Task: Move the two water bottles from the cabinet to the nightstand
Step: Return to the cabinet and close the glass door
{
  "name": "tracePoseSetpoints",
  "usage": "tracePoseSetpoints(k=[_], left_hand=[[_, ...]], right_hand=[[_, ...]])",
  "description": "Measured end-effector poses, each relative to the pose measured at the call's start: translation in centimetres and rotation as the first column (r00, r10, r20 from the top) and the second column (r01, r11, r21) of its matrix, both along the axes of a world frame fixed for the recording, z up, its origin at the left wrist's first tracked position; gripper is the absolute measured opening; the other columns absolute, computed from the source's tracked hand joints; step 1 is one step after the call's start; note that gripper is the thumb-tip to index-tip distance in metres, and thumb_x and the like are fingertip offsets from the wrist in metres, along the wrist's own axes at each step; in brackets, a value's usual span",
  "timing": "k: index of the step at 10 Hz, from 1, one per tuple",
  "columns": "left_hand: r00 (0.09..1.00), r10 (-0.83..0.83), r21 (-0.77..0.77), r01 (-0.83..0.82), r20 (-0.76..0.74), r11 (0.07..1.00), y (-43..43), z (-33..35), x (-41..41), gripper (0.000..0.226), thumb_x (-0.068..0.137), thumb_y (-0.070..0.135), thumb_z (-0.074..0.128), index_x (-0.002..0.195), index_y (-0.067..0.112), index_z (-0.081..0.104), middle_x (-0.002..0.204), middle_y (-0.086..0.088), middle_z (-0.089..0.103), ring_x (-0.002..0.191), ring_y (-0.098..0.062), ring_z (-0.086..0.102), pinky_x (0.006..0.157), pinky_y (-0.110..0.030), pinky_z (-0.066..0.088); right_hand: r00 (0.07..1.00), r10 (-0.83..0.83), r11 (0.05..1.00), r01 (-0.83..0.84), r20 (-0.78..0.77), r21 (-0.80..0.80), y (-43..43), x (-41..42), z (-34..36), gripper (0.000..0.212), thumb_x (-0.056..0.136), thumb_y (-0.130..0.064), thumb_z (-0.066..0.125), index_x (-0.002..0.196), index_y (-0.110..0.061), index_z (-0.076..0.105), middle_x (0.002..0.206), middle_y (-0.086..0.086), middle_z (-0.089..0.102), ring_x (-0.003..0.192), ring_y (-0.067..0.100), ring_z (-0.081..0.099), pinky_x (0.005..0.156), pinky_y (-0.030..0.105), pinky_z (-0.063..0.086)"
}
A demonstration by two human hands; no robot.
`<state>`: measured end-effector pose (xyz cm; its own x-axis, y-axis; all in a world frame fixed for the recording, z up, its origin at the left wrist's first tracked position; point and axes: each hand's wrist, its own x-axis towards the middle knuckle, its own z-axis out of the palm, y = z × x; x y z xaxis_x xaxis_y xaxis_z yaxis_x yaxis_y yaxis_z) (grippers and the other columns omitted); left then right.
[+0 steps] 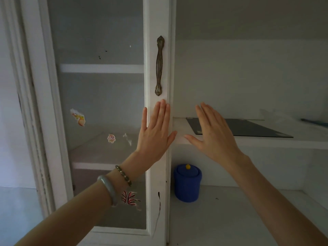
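A white cabinet fills the view. Its left glass door (156,174) is closed and carries a brass handle (159,65). My left hand (155,132) lies flat and open against the door's frame just below that handle. My right hand (214,132) is raised open, fingers apart, in front of the open right side of the cabinet, level with its white shelf (266,142). Neither hand holds anything. No water bottle is in view.
A blue lidded pot (187,182) with a yellow knob stands on the lower shelf just right of the door. A dark flat sheet (248,127) lies on the upper shelf. Stickers (78,117) dot the glass. Shelves behind the glass look bare.
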<state>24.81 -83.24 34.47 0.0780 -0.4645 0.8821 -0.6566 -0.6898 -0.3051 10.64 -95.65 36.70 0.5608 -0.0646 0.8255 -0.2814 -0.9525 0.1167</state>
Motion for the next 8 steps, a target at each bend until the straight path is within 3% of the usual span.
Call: tracePoseSetpoints(k=[4, 7, 8], left_hand=[[0.998, 0.046, 0.011, -0.046, -0.031, 0.999, -0.3, 0.0, -0.4, 0.078, 0.094, 0.055, 0.025, 0.145, -0.001, 0.01, 0.153, -0.019, 0.012, 0.142, -0.028, 0.008, 0.115, -0.051, 0.009], [0.979, -0.111, -0.053, 0.103, -0.17, 0.993, 0.9, 0.6, -2.2, 0.075, 0.093, 0.054, 0.027, 0.147, 0.005, 0.009, 0.155, -0.012, 0.009, 0.143, -0.022, 0.002, 0.116, -0.046, 0.004], [0.986, -0.102, -0.079, 0.092, -0.131, 0.993, 1.4, 0.9, -4.4, 0.08, 0.091, 0.058, 0.032, 0.146, 0.004, 0.013, 0.154, -0.015, 0.014, 0.142, -0.026, 0.009, 0.116, -0.045, 0.009]], right_hand=[[0.999, 0.042, 0.999, -0.042, -0.019, -0.011, -1.6, -0.1, 0.2, 0.084, 0.081, -0.048, 0.061, 0.141, -0.001, 0.025, 0.146, 0.023, 0.031, 0.135, 0.035, 0.029, 0.111, 0.047, 0.025], [0.997, 0.074, 0.996, -0.073, 0.021, -0.059, -1.8, -1.8, -0.2, 0.083, 0.078, -0.043, 0.066, 0.14, -0.001, 0.029, 0.143, 0.026, 0.035, 0.131, 0.039, 0.034, 0.108, 0.051, 0.028], [0.998, 0.052, 0.995, -0.05, 0.027, -0.081, -1.3, -2.6, -0.6, 0.084, 0.077, -0.045, 0.066, 0.139, -0.002, 0.03, 0.145, 0.026, 0.031, 0.133, 0.039, 0.03, 0.109, 0.054, 0.026]])
